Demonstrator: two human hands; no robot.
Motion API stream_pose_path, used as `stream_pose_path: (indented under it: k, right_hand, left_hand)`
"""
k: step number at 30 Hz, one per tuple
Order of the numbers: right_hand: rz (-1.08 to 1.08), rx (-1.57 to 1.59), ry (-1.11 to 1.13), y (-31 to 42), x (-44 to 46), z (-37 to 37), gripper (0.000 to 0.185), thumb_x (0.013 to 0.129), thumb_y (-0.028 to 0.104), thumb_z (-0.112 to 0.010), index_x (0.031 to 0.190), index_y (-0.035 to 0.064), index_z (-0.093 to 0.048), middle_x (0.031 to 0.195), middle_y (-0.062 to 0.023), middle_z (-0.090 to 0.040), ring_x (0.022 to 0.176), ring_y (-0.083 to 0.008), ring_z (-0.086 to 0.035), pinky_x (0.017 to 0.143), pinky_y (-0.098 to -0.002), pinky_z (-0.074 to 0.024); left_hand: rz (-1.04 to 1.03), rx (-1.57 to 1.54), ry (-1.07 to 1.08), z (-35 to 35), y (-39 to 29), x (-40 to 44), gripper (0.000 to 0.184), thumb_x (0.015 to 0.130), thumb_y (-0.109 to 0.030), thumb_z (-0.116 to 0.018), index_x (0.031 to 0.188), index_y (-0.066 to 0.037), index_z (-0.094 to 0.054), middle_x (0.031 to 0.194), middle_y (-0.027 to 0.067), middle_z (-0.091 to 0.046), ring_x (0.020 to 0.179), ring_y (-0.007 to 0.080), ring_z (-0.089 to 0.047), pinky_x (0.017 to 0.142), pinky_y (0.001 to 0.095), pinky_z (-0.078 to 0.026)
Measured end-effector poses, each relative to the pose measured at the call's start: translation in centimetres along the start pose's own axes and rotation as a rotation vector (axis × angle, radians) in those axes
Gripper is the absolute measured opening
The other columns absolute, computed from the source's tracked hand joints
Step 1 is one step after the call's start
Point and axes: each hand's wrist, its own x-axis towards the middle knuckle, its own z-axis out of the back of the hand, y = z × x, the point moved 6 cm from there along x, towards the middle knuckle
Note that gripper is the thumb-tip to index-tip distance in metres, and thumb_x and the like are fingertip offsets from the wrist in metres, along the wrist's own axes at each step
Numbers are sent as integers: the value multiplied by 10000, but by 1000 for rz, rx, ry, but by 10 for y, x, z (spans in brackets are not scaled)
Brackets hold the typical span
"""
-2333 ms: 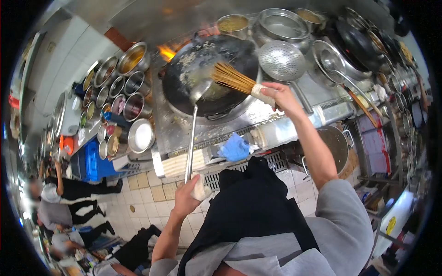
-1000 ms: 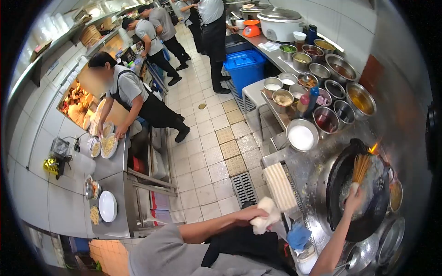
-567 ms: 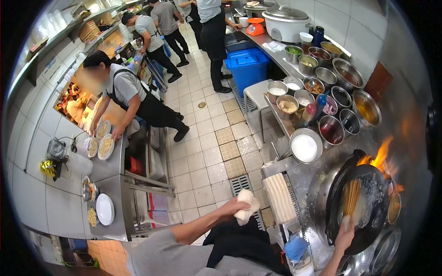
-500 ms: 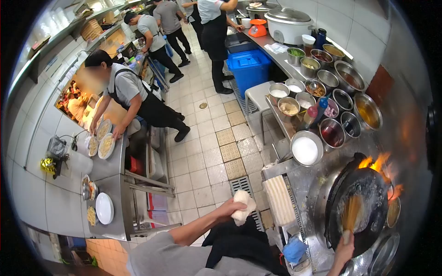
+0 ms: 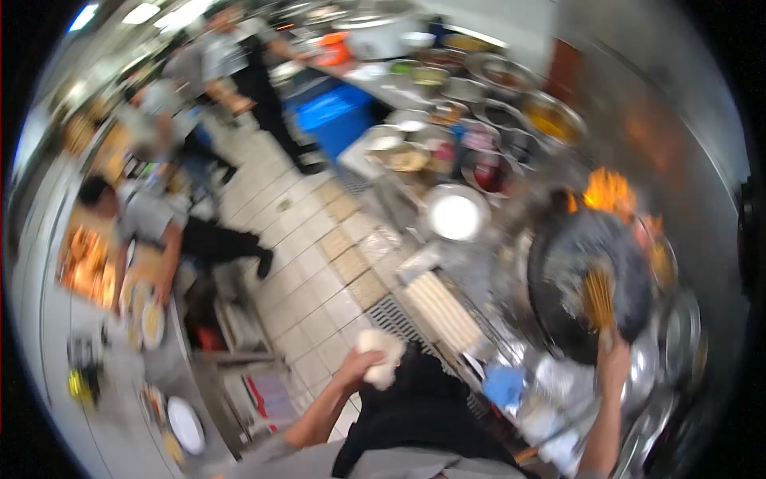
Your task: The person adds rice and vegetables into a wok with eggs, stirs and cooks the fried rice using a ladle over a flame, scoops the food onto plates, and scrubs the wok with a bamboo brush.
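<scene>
A bunched cream-white cloth (image 5: 381,358) is gripped in my left hand (image 5: 357,370), held in front of the black apron. My right hand (image 5: 613,359) is wrapped round the handle of a bamboo wok brush (image 5: 598,299), whose bristles are down inside the black wok (image 5: 550,319). Some liquid or foam seems to lie around the bristles, though motion blur hides the detail. Orange flames (image 5: 610,191) rise behind the wok's far rim.
A folded striped towel (image 5: 443,307) and a blue cloth (image 5: 504,386) lie left of the wok. A bowl of white contents (image 5: 456,213) and several metal seasoning pots stand beyond. Co-workers (image 5: 159,215) stand along the left counter. Another person (image 5: 255,96) stands near a blue bin (image 5: 331,112).
My view has turned and blurred, so the scene has shifted left. The brush remains in the wok and the cloth in my left hand. Flames look larger. A co-worker's blurred face now turns this way.
</scene>
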Motion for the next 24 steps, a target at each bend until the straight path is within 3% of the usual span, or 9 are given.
stream_pose_path:
  k: [2,5,6,8,10,14,17,21,24]
  right_hand:
    - [-75,122,-33,-60,52,-12,424,923,346,-608,1281,120,-633,947,-206,-709,905,-385,-683,780,-481,-532]
    - [-292,197,-109,-23,111,12,493,878,502,-626,1190,122,-671,1046,-187,-714,984,-380,-682,838,-478,-528]
    - [-407,262,30,-20,123,-20,563,829,504,-662,1286,175,-635,1130,-177,-699,1049,-336,-673,862,-456,-519]
    - [-233,14,42,15,100,-57,505,850,456,-637,1259,160,-643,978,-223,-714,876,-380,-708,782,-479,-560]
    - [17,124,-23,26,48,-56,495,829,421,-674,1261,182,-637,908,-207,-716,788,-361,-716,725,-462,-574]
    - [-17,-204,169,-21,-9,3,530,807,356,-715,1312,238,-611,834,-156,-707,744,-320,-721,689,-446,-584]
    - [-159,-136,-118,-82,69,11,426,831,352,-666,1239,229,-661,819,-161,-714,701,-352,-699,626,-472,-561]
    - [-297,413,-196,-18,131,-51,487,807,415,-718,1243,206,-663,987,-181,-727,940,-372,-701,839,-464,-556]
    - [-88,452,-238,20,115,-68,601,800,350,-727,1366,199,-592,1072,-214,-709,1022,-358,-691,924,-450,-531]
  left_hand:
    - [-85,-29,-10,3,0,-15,622,801,-125,-656,1366,-1,-427,1103,210,-644,924,328,-687,767,434,-588]
    - [-56,39,55,-17,10,-4,647,791,-132,-630,1383,-4,-404,1163,226,-615,943,345,-680,756,453,-591]
    - [-38,58,96,-33,13,-1,646,790,-135,-624,1384,-5,-404,1173,227,-609,946,349,-678,759,459,-591]
    - [-31,95,164,-62,8,4,645,789,-140,-611,1386,-7,-404,1195,231,-597,953,358,-674,765,472,-590]
    - [-17,123,135,-58,14,0,664,786,-158,-610,1397,-9,-396,1202,234,-587,968,365,-665,792,485,-583]
    - [-37,59,5,-14,29,-26,729,750,-183,-659,1397,15,-390,1216,233,-574,986,367,-653,800,482,-576]
    - [-80,77,-53,-8,26,-35,718,755,-174,-649,1397,18,-390,1208,234,-579,966,358,-661,777,471,-576]
    - [-26,218,77,-58,3,-11,698,792,-108,-564,1451,-13,-354,1208,244,-579,930,362,-672,749,497,-582]
    - [-26,231,148,-73,0,-1,729,792,-92,-558,1479,-31,-323,1221,256,-575,949,375,-670,762,504,-585]
